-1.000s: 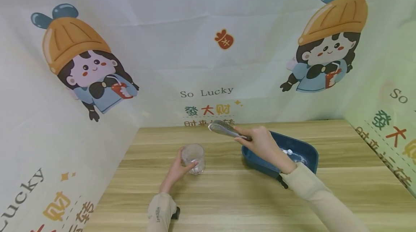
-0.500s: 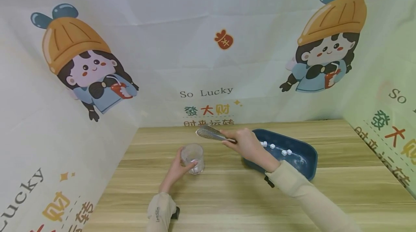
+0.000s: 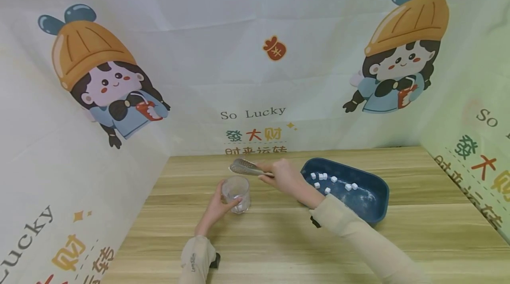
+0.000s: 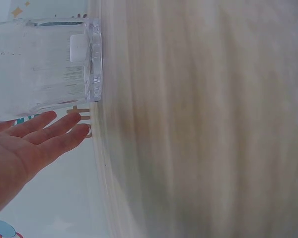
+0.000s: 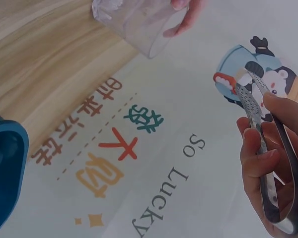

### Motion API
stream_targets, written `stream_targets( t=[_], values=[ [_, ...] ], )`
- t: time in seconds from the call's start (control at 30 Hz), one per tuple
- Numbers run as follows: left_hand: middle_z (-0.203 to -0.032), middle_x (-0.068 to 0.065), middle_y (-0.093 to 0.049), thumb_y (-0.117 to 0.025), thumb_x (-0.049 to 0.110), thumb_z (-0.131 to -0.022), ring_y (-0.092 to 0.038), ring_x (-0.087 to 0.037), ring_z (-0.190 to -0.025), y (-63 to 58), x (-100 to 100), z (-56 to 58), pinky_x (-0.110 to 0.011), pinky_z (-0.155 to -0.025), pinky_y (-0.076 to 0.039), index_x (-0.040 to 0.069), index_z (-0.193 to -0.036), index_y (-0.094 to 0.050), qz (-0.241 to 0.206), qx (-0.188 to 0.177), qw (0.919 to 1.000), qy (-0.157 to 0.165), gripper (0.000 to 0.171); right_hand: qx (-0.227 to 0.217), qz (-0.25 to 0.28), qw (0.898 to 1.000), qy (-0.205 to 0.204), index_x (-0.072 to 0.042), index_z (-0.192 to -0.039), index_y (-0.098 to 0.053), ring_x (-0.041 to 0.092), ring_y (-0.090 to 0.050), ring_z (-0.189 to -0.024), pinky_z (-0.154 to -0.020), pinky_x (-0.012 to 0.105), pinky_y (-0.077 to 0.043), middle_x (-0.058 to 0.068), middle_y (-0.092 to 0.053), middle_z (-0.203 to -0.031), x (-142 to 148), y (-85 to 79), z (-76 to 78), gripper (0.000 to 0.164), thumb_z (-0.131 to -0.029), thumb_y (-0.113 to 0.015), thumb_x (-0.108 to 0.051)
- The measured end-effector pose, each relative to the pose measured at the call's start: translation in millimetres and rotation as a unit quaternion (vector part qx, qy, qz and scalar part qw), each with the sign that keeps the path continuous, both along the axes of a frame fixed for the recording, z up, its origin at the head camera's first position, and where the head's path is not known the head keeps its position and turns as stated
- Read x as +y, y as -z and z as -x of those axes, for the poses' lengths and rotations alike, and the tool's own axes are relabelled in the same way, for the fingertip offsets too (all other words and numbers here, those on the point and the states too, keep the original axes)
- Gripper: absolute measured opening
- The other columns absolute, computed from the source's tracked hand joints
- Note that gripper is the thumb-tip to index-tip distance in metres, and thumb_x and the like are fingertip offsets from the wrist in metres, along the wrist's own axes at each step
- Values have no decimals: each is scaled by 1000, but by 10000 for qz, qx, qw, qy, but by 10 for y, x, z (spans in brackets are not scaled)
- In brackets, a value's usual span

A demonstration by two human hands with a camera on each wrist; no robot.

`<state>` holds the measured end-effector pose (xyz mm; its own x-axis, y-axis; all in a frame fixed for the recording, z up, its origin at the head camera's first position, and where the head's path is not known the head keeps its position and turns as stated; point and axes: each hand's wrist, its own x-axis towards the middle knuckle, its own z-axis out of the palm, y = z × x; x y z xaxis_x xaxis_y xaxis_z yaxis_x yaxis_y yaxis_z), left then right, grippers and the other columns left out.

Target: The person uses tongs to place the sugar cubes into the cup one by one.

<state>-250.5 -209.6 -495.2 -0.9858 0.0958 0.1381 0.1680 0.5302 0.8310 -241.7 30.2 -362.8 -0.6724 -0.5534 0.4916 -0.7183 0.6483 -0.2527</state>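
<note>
- Tongs (image 3: pixel 244 167) of perforated metal are gripped in a person's right hand (image 3: pixel 284 178), thumb on one arm and curled fingers on the other, the tips raised near the glass and apart from its rim.
- Pale matter shows between the tips in the right wrist view; whether it is a cube cannot be told.
- Glass (image 3: pixel 239 190), clear and upright on the wood-grain table (image 3: pixel 271 248), is grasped by the left hand (image 3: pixel 216 209), thumb across the near side and fingers around the far side.
- White cube (image 4: pixel 78 48) sits at the bottom of the glass, seen through its wall.
- Blue tray (image 3: pixel 366 204) rests to the right of both hands, holding several more white cubes (image 3: pixel 334 179), mostly toward its left end, with pale residue on its floor.
- Pale printed cloth (image 3: pixel 199 67) lines the walls, bearing cartoon figures (image 3: pixel 402 63) and the words "So Lucky."
</note>
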Motion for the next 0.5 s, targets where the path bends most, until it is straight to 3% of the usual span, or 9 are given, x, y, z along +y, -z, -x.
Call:
stream_targets(
  t=[0.23,0.5],
  values=[
    [-127,-30,-43,-69,27,-77,-48,-45,-110,-10,3,2,-52,-91,-44,1,-138,-19,-22,18,10000,7,82,-120,-312,9994,133,-9,-109,-64,2,-29,-40,-37,13,-21,4,-63,-59,-97,-1,-11,31,-82,-63,-25],
    [-121,-29,-49,-70,23,-77,-52,-42,-105,-6,2,4,-50,-88,-46,2,-136,-23,-74,188,9998,-18,78,-266,-446,9984,208,-10,-110,-64,3,-29,-39,-37,14,-21,4,-64,-62,-146,53,23,32,-82,-64,-25]
  ],
)
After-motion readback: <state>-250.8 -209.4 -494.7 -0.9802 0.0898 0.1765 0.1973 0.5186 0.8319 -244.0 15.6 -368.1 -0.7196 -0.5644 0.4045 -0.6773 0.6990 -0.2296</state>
